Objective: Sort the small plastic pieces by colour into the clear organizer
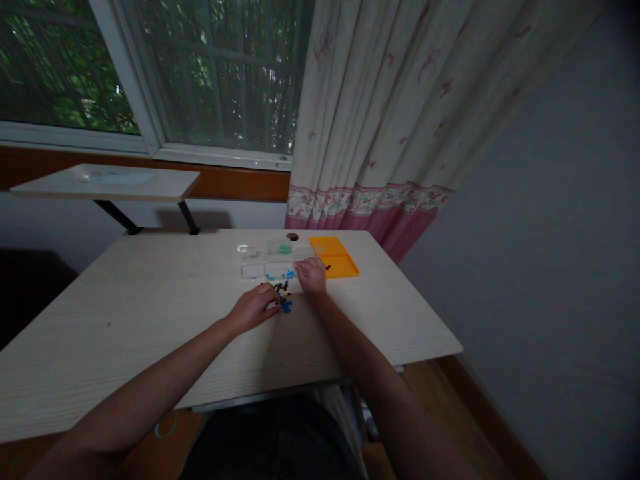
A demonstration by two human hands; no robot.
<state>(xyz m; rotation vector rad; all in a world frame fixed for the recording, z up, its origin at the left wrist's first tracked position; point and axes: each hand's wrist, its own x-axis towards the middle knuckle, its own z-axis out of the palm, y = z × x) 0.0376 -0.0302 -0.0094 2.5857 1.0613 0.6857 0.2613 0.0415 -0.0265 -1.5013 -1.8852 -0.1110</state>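
A small heap of blue, dark brown and yellow pieces (285,305) lies on the table in front of me. My left hand (254,308) rests at the left side of this heap, its thumb and fingers apart around the nearest pieces. Beyond it is a clear plastic organizer (253,271) with several compartments, some holding blue or green pieces. My right hand (312,275) is over the organizer's right front corner, beside blue pieces (289,274). Its fingertips are pressed together, and what they hold, if anything, is too small to make out.
An open orange case (345,265) with a few dark pieces in it lies right of the organizer. A round cable hole (293,237) is near the table's back edge. A raised shelf (115,183) stands at the back left. A curtain (365,133) hangs behind the table (165,300).
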